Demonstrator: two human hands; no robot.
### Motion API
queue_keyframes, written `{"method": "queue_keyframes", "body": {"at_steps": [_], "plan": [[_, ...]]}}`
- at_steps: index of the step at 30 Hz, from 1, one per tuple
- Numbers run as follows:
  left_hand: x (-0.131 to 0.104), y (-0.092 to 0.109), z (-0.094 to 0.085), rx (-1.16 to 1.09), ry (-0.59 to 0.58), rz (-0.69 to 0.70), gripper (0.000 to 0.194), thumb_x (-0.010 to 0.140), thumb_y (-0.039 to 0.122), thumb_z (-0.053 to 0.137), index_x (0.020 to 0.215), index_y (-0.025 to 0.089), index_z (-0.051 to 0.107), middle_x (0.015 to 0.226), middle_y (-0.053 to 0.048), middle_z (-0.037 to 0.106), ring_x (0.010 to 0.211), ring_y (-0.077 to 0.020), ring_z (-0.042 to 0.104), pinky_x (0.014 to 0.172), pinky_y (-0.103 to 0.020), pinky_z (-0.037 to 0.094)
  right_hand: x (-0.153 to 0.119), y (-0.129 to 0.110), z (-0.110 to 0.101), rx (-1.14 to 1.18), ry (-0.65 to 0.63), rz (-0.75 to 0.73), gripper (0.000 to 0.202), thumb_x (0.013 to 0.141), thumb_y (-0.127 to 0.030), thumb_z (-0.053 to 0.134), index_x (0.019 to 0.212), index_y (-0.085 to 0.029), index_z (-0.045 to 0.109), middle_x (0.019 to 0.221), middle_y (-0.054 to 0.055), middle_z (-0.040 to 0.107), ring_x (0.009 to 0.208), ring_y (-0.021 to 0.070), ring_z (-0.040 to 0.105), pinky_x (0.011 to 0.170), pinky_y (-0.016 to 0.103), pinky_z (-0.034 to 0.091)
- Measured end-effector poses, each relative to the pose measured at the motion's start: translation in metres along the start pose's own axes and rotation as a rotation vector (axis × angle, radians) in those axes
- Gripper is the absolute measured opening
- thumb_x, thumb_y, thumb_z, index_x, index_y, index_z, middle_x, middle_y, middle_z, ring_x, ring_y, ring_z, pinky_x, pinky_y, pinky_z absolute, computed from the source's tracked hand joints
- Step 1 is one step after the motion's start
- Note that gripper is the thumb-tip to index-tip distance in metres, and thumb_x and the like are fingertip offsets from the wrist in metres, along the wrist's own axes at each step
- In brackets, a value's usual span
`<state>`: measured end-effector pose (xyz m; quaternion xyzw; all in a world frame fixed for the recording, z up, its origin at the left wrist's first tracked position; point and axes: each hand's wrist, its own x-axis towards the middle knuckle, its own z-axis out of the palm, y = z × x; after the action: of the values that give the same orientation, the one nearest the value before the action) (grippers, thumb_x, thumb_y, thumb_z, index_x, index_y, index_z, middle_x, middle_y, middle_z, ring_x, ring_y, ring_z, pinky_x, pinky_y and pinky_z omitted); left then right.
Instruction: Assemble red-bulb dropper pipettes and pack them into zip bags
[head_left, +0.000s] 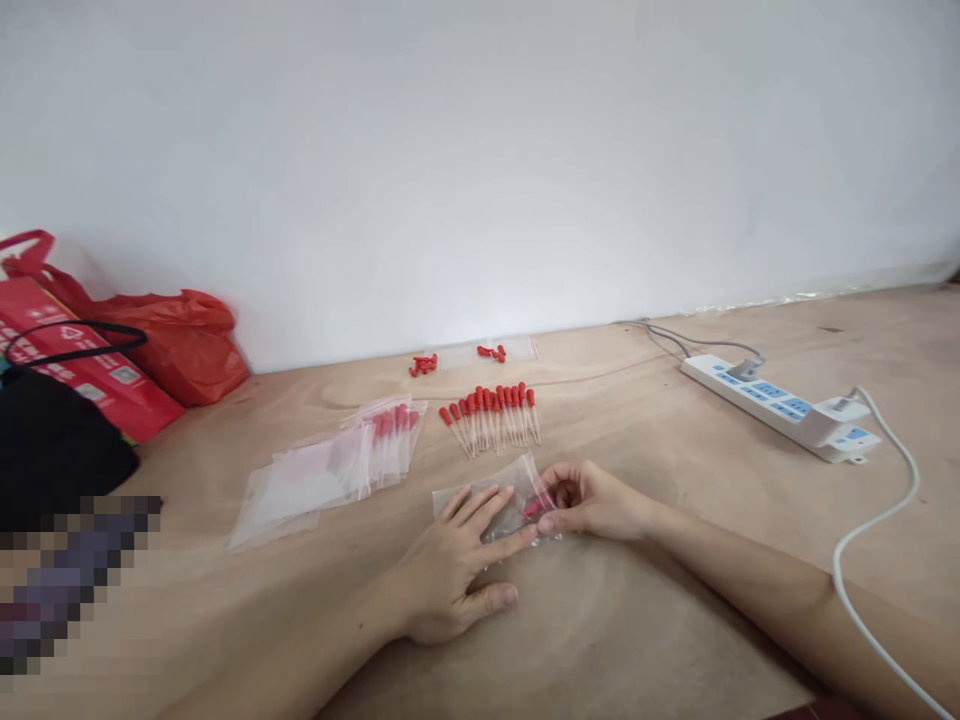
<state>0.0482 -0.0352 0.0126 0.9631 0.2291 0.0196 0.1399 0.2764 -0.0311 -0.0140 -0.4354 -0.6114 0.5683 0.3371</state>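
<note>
A clear zip bag [480, 498] lies on the table in front of me, with red-topped contents showing through its right end. My left hand [469, 560] rests flat on the bag, fingers spread. At the bag's right edge, my right hand [592, 502] pinches the opening between thumb and curled fingers. Just beyond, a row of droppers [491, 415] with red rubber bulbs and clear tubes lies side by side. To the left is a fanned pile of clear zip bags [322, 470], some holding red-bulbed droppers [394, 420].
Loose red bulbs [424, 365] lie near the wall beside another clear bag [457, 356]. A white power strip [772, 405] with a white cable [847, 560] is on the right. Red bags [172, 335] and a black cloth item [60, 450] sit at left.
</note>
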Motion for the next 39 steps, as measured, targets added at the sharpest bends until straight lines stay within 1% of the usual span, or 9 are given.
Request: {"method": "queue_keyframes", "body": {"at_steps": [5, 8, 16, 22, 25, 29, 33, 36, 39], "plan": [[-0.009, -0.007, 0.01, -0.043, 0.209, -0.087, 0.046, 0.086, 0.037, 0.04, 0.13, 0.028, 0.032, 0.135, -0.004, 0.033, 0.124, -0.0247, 0.028, 0.101, -0.046, 0.026, 0.004, 0.006, -0.002, -0.05, 0.121, -0.031, 0.024, 0.06, -0.038, 0.067, 0.06, -0.015, 0.061, 0.049, -0.004, 0.049, 0.04, 0.0045, 0.039, 0.037, 0.017, 0.03], [-0.014, -0.013, 0.014, -0.078, 0.301, -0.137, 0.043, 0.084, 0.037, 0.044, 0.125, 0.026, 0.039, 0.129, -0.005, 0.042, 0.118, -0.0229, 0.037, 0.098, -0.042, 0.032, 0.004, 0.005, -0.007, -0.044, 0.189, -0.056, 0.024, 0.061, -0.039, 0.066, 0.059, -0.015, 0.063, 0.048, -0.003, 0.051, 0.041, 0.0058, 0.04, 0.039, 0.019, 0.031], [-0.011, -0.014, 0.007, -0.064, 0.225, -0.137, 0.042, 0.082, 0.035, 0.047, 0.122, 0.024, 0.043, 0.126, -0.006, 0.046, 0.115, -0.0236, 0.041, 0.095, -0.043, 0.036, 0.003, 0.0, -0.008, -0.04, 0.293, -0.023, 0.023, 0.059, -0.038, 0.067, 0.058, -0.015, 0.061, 0.044, -0.003, 0.051, 0.038, 0.0053, 0.038, 0.038, 0.018, 0.028], [-0.011, -0.012, 0.005, -0.079, 0.206, -0.133, 0.04, 0.082, 0.033, 0.047, 0.122, 0.024, 0.045, 0.128, -0.007, 0.044, 0.117, -0.0235, 0.039, 0.096, -0.044, 0.035, 0.002, 0.0, -0.008, 0.023, 0.206, 0.133, 0.029, 0.062, -0.045, 0.061, 0.061, -0.017, 0.049, 0.037, -0.008, 0.044, 0.027, 0.0038, 0.029, 0.03, 0.017, 0.019], [-0.012, -0.013, 0.006, -0.078, 0.204, -0.13, 0.035, 0.083, 0.032, 0.047, 0.118, 0.026, 0.05, 0.129, -0.006, 0.043, 0.119, -0.0238, 0.038, 0.097, -0.046, 0.033, 0.007, 0.006, -0.016, -0.063, 0.257, 0.047, 0.022, 0.065, -0.038, 0.059, 0.064, -0.018, 0.05, 0.045, -0.004, 0.053, 0.035, 0.006, 0.04, 0.036, 0.018, 0.028], [-0.011, -0.014, 0.006, -0.089, 0.189, -0.115, 0.031, 0.084, 0.03, 0.045, 0.113, 0.028, 0.055, 0.127, -0.006, 0.046, 0.12, -0.0241, 0.036, 0.098, -0.047, 0.032, 0.036, 0.014, -0.035, -0.369, 0.523, -0.144, 0.011, 0.067, -0.028, 0.057, 0.069, -0.017, 0.057, 0.059, 0.0, 0.059, 0.053, 0.0108, 0.051, 0.051, 0.022, 0.038], [-0.011, -0.014, 0.005, -0.086, 0.164, -0.104, 0.031, 0.085, 0.033, 0.044, 0.114, 0.029, 0.054, 0.128, -0.006, 0.045, 0.123, -0.0247, 0.032, 0.098, -0.05, 0.029, 0.08, 0.014, -0.052, -0.549, 0.721, -0.071, 0.019, 0.071, -0.031, 0.054, 0.08, -0.016, 0.062, 0.07, 0.003, 0.062, 0.063, 0.0136, 0.054, 0.059, 0.024, 0.04], [-0.011, -0.013, 0.003, -0.077, 0.136, -0.109, 0.031, 0.087, 0.032, 0.04, 0.116, 0.03, 0.051, 0.13, -0.005, 0.043, 0.125, -0.0239, 0.03, 0.098, -0.05, 0.028, 0.108, 0.012, -0.058, -0.562, 0.775, -0.017, 0.028, 0.069, -0.036, 0.057, 0.088, -0.017, 0.063, 0.077, 0.007, 0.063, 0.075, 0.0176, 0.057, 0.068, 0.027, 0.04], [-0.011, -0.011, 0.001, -0.069, 0.108, -0.125, 0.032, 0.088, 0.031, 0.038, 0.118, 0.03, 0.05, 0.131, -0.005, 0.041, 0.125, -0.0246, 0.029, 0.098, -0.051, 0.028, 0.122, 0.011, -0.06, -0.535, 0.78, 0.015, 0.024, 0.066, -0.036, 0.059, 0.08, -0.018, 0.065, 0.08, 0.008, 0.064, 0.08, 0.021, 0.057, 0.07, 0.029, 0.039]]}}
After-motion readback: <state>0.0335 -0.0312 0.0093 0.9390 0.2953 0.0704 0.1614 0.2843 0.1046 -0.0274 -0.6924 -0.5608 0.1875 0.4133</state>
